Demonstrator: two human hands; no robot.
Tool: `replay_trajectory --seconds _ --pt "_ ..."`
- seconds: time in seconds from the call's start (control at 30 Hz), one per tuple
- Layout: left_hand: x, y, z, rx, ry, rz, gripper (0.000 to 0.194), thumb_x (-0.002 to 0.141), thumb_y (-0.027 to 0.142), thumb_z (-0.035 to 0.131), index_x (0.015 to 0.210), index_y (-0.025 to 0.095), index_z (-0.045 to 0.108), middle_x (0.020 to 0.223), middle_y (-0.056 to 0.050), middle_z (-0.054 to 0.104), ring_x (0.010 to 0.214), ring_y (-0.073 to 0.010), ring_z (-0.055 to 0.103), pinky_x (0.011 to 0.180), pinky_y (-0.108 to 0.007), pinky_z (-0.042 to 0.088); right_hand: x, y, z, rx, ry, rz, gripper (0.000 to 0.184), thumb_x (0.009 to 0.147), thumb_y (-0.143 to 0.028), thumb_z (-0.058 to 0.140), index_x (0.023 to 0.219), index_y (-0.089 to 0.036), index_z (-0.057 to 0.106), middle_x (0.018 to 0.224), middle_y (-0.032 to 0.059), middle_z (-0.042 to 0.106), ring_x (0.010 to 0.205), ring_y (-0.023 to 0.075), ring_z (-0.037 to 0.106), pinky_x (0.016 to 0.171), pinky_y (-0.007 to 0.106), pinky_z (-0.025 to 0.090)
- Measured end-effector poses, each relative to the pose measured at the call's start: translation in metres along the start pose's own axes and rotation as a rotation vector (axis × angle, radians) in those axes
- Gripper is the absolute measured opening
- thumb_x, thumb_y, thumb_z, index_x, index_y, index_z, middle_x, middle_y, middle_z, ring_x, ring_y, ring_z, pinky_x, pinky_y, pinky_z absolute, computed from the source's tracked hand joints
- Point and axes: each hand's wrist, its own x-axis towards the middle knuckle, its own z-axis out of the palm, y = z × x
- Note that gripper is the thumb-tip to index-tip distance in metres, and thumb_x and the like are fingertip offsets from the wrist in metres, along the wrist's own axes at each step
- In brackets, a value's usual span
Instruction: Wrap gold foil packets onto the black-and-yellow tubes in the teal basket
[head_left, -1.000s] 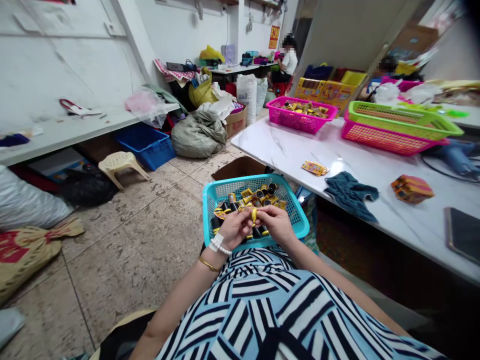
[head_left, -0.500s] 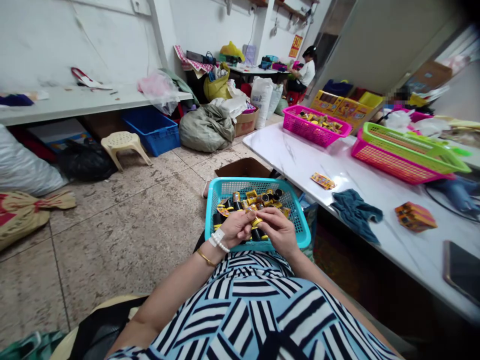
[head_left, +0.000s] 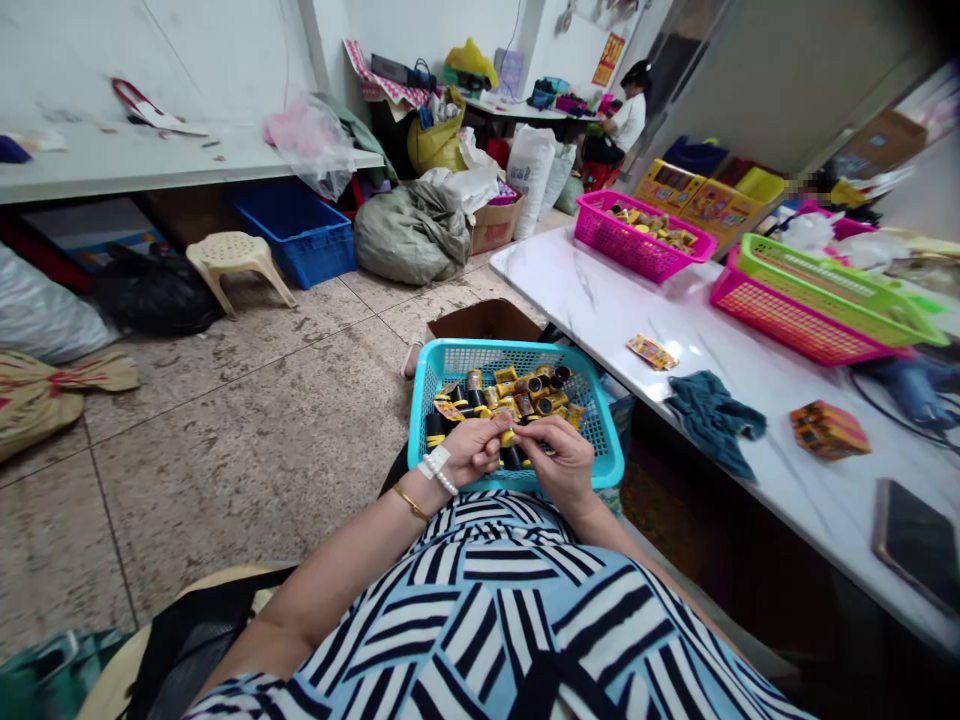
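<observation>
Over a turquoise basket (head_left: 613, 462), my two hands meet at one small yellow-capped cylinder (head_left: 508, 437). My left hand (head_left: 474, 450), with a pearl bracelet at the wrist, is closed round its left side, thumb on top. Fingertips of my right hand (head_left: 562, 460) pinch it from the right. The fingers cover much of the piece. Several similar small black cylinders (head_left: 475, 381) with yellow ends and orange printed labels lie loose in the basket beneath. The basket rests in front of my lap.
To the right, a white marble-look table (head_left: 592, 330) bears a pink basket (head_left: 637, 255) of similar pieces, stacked baskets (head_left: 810, 320), a blue cloth (head_left: 712, 415), an orange printed box (head_left: 830, 430) and a phone (head_left: 916, 540). An open carton (head_left: 484, 318) stands beyond my basket. Another person (head_left: 626, 120) sits far back.
The head view has shifted slightly. Both hands stay together over the basket, and the small cylinder between them has been tilted, its yellow end now pointing more downward.
</observation>
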Motion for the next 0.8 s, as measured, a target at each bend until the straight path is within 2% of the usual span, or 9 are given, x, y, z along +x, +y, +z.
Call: replay_trajectory --seconds 0.07,0.23,0.33,0.47,0.6,0.8 --pt "0.001 -0.001 0.000 0.004 0.021 -0.007 0.045 0.065 0.048 0.085 0.069 0.013 0.056 0.040 0.009 0.047 0.026 0.0001 0.028 0.031 -0.014 0.019 -0.002 0.001 0.001 -0.005 0.006 0.022 0.009 0.087 -0.022 0.067 0.089 -0.024 0.075 0.083 0.0044 0.071 0.079 0.0170 0.067 0.074 0.032 0.057" --pt "0.004 0.000 -0.002 -0.009 0.040 -0.017 0.043 0.076 0.051 0.076 0.067 0.013 0.057 0.040 0.006 0.050 0.025 -0.0016 0.029 0.030 -0.016 0.021 0.000 0.006 0.006 0.087 -0.078 0.048 0.020 0.086 -0.025 0.069 0.105 -0.026 0.075 0.103 0.0065 0.068 0.090 0.0174 0.066 0.080 0.032 0.057" --pt "0.005 0.003 -0.004 -0.032 0.023 -0.015 0.042 0.083 0.047 0.071 0.063 0.014 0.053 0.040 0.006 0.050 0.025 -0.0009 0.028 0.031 -0.016 0.023 0.002 0.010 0.007 0.164 -0.053 0.122 0.017 0.086 -0.026 0.070 0.101 -0.026 0.076 0.098 0.0052 0.067 0.088 0.0167 0.066 0.077 0.030 0.057" --pt "0.005 0.001 -0.006 -0.032 0.006 -0.015 0.039 0.080 0.045 0.075 0.068 0.013 0.056 0.037 0.008 0.045 0.025 0.0000 0.024 0.031 -0.015 0.019 -0.001 0.011 0.008 0.189 -0.082 0.156 0.028 0.085 -0.027 0.071 0.112 -0.027 0.074 0.102 0.0056 0.067 0.088 0.0165 0.066 0.074 0.030 0.056" --pt "0.004 -0.003 -0.006 -0.027 0.010 -0.026 0.041 0.072 0.045 0.082 0.074 0.012 0.059 0.039 0.009 0.046 0.026 0.0003 0.026 0.031 -0.014 0.019 -0.007 0.010 0.009 0.135 -0.024 0.091 0.018 0.084 -0.024 0.072 0.101 -0.024 0.077 0.080 0.0022 0.066 0.070 0.0137 0.062 0.064 0.028 0.052" --pt "0.005 -0.001 -0.005 -0.015 0.077 -0.055 0.041 0.070 0.042 0.085 0.073 0.014 0.055 0.040 0.010 0.045 0.026 0.0003 0.028 0.030 -0.013 0.018 -0.011 0.011 0.016 0.067 0.014 0.051 0.006 0.086 -0.020 0.069 0.087 -0.021 0.075 0.077 0.0019 0.066 0.067 0.0129 0.063 0.062 0.026 0.053"
